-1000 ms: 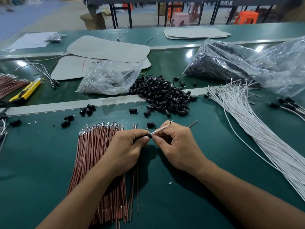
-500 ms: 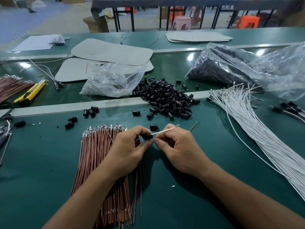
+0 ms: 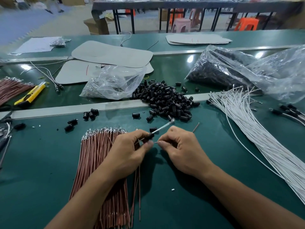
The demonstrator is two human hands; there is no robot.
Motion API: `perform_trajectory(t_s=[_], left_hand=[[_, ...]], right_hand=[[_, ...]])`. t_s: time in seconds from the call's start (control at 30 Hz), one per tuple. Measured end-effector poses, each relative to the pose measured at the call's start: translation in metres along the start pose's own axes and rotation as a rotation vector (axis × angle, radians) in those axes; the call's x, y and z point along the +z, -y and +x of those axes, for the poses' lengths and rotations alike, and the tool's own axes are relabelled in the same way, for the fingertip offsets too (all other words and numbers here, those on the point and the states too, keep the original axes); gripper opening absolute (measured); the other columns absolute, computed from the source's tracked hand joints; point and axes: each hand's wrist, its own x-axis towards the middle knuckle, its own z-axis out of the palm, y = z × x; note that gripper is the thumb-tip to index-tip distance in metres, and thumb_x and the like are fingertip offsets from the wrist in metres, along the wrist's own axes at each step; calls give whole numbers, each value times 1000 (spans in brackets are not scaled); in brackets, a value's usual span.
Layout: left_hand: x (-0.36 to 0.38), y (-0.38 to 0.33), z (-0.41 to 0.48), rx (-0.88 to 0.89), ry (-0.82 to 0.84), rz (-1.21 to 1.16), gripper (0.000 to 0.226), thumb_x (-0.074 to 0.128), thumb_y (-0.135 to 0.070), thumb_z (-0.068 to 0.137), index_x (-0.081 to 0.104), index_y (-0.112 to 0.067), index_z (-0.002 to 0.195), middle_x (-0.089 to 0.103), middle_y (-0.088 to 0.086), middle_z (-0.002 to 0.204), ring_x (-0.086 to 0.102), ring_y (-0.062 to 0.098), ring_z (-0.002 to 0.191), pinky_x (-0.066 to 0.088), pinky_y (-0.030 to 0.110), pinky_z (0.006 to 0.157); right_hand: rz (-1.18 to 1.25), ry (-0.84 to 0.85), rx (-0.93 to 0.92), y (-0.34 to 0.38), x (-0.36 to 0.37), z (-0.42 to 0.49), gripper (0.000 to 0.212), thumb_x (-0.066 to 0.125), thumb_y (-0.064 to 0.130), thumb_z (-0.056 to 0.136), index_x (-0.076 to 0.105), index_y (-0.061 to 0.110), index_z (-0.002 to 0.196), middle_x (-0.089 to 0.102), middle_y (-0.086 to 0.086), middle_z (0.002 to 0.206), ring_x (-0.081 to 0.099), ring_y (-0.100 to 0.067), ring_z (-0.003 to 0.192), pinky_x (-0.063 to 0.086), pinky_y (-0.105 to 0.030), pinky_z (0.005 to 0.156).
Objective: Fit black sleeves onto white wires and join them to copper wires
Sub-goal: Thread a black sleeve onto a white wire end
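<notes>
My left hand (image 3: 130, 151) pinches a black sleeve (image 3: 149, 136) with a white wire (image 3: 162, 128) sticking out of it up to the right. My right hand (image 3: 179, 149) pinches a copper wire (image 3: 196, 127) whose metal tip points at the sleeve, a small gap apart. A bundle of copper wires (image 3: 97, 162) lies under my left wrist. A pile of black sleeves (image 3: 165, 100) sits behind the hands. A fan of white wires (image 3: 257, 129) spreads to the right.
Two clear plastic bags, one small (image 3: 113, 83) and one large (image 3: 247, 71), lie behind the pile. A yellow utility knife (image 3: 31, 95) and more copper wires (image 3: 11, 88) lie far left. Finished sleeved wires (image 3: 287, 111) rest at the right edge. Loose sleeves (image 3: 90, 113) dot the green table (image 3: 41, 154).
My hands have drawn slightly apart. The right hand let go of the white wire, which now sticks out of the sleeve held by the left hand alone.
</notes>
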Motion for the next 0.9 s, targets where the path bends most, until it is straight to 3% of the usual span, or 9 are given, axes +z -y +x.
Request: perform_trajectory(t_s=[0.07, 0.2, 0.33, 0.4, 0.57, 0.63, 0.7, 0.83, 0.9], left_hand=[[0, -1, 1, 3, 11, -19, 8, 70, -18, 90, 69, -25, 94, 69, -4, 86, 66, 20, 77, 58, 44, 71], [2, 1, 2, 5, -3, 31, 10, 67, -14, 92, 67, -23, 87, 66, -9, 81, 61, 8, 75, 55, 33, 72], [3, 2, 2, -1, -49, 67, 15, 67, -18, 92, 63, -28, 82, 64, -8, 76, 58, 8, 72, 50, 24, 66], [3, 2, 2, 7, -47, 82, 19, 68, -19, 92, 60, -31, 78, 62, -8, 72, 57, 6, 67, 46, 18, 60], [6, 0, 2, 16, -53, 128, 26, 68, -17, 92, 57, -31, 73, 56, -10, 63, 52, 0, 61, 40, 12, 56], [7, 1, 2, 9, -45, 126, 22, 68, -18, 92, 59, -28, 75, 56, -9, 64, 51, 0, 61, 41, 13, 56], [6, 1, 2, -2, -40, 115, 23, 67, -18, 93, 58, -27, 74, 56, -8, 64, 51, 1, 59, 41, 14, 55], [2, 3, 3, -26, -43, 90, 27, 65, -17, 94, 56, -29, 71, 55, -8, 63, 48, 0, 56, 40, 14, 54], [2, 3, 4, -28, -37, 98, 25, 64, -18, 95, 56, -28, 73, 55, -8, 65, 48, -1, 57, 40, 14, 54]], right_hand=[[35, 24, 1, 0, 1, 2, 9, 71, 12, 91, 76, 15, 84, 57, 8, 77, 57, -9, 74, 41, -13, 73], [32, 72, -30, -3, 0, 3, 10, 67, 16, 95, 75, 15, 88, 55, 6, 80, 56, -10, 74, 42, -19, 68], [-93, 125, -102, -9, 0, 2, 11, 65, 18, 96, 76, 16, 96, 57, 6, 89, 53, -12, 90, 44, -23, 83], [-137, 61, -114, -11, -2, 1, 7, 72, 18, 91, 78, 18, 93, 59, 9, 91, 51, -15, 93, 42, -20, 85], [-104, -90, -61, -10, 2, 1, 13, 86, 5, 72, 78, 15, 71, 60, 13, 77, 57, -7, 76, 49, -22, 69], [-85, -108, -52, -10, 5, 2, 18, 86, 1, 70, 74, 13, 66, 58, 13, 75, 56, -5, 68, 45, -13, 62], [-64, -88, -44, -9, 4, 3, 20, 85, 1, 73, 71, 14, 68, 56, 13, 77, 56, -6, 68, 41, -8, 62], [-80, 42, -110, -8, -5, 1, 6, 75, 20, 88, 70, 18, 85, 57, 13, 86, 56, -5, 79, 41, -11, 73], [-66, 30, -143, -8, -7, 0, 4, 71, 17, 92, 73, 15, 88, 58, 13, 85, 56, -3, 81, 41, -12, 77]])
